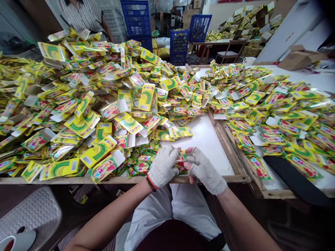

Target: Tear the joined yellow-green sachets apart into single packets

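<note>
Close to the front edge of the table, my hands meet in fingerless white knit gloves. My left hand [163, 165] is closed, its fingertips on a small red and green packet [181, 163]. On the packet's other side, my right hand [205, 170] is curled, with thumb and fingers gripping it. The gloves cover much of this packet. Left of my left hand lie loose small green packets [142, 164]. A heap of yellow and green cartons [102, 150], several with white end flaps open, rises behind them.
Wooden strips edge the white table [206, 139]. Flat yellow cartons [293, 129] cover the right side, where a dark phone-like object [293, 177] juts over the edge. A person [83, 17] stands behind the heap. Blue crates [179, 45] stand farther back; a cup [19, 240] sits lower left.
</note>
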A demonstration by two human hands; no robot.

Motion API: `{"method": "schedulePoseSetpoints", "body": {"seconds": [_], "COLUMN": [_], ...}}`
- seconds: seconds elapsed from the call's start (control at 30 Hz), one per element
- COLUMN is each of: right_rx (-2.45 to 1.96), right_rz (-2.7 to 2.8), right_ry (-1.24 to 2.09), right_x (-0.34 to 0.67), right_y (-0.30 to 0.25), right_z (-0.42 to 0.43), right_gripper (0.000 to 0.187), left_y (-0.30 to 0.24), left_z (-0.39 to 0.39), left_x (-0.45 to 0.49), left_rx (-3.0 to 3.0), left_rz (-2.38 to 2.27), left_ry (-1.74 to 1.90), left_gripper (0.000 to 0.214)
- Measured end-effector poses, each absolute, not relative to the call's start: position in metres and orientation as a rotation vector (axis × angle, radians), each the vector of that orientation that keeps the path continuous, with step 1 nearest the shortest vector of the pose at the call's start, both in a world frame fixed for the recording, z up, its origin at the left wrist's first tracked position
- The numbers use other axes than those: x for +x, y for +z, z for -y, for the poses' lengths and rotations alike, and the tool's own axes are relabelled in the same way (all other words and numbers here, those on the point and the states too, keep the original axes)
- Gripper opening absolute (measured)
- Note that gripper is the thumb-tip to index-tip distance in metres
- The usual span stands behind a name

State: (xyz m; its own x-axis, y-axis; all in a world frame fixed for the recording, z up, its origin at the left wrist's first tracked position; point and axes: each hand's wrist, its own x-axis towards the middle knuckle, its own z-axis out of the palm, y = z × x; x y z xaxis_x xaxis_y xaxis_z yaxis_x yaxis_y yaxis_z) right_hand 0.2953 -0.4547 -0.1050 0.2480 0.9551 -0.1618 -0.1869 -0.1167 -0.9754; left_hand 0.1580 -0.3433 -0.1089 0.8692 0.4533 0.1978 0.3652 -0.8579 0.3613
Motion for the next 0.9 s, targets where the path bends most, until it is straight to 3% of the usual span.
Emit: {"method": "schedulePoseSetpoints", "body": {"seconds": [0.13,0.33,0.63,0.9], "right_rx": [-1.427,-1.405,-1.431,-1.447], "right_rz": [0.738,0.674,0.874,1.059], "right_ry": [0.982,0.931,1.231,1.302], "right_x": [0.294,0.296,0.295,0.298], "right_y": [-0.109,-0.110,-0.114,-0.111], "right_z": [0.453,0.455,0.467,0.462], "right_gripper": [0.036,0.043,0.042,0.060], "left_y": [-0.112,-0.122,-0.117,-0.116], "left_z": [0.334,0.324,0.327,0.330], "left_x": [0.150,0.142,0.136,0.139], "left_rx": [2.188,1.494,1.643,1.593], "left_rz": [-0.615,-0.607,-0.680,-0.684], "left_ry": [0.598,0.390,0.334,0.300], "left_gripper": [0.072,0.049,0.057,0.051]}}
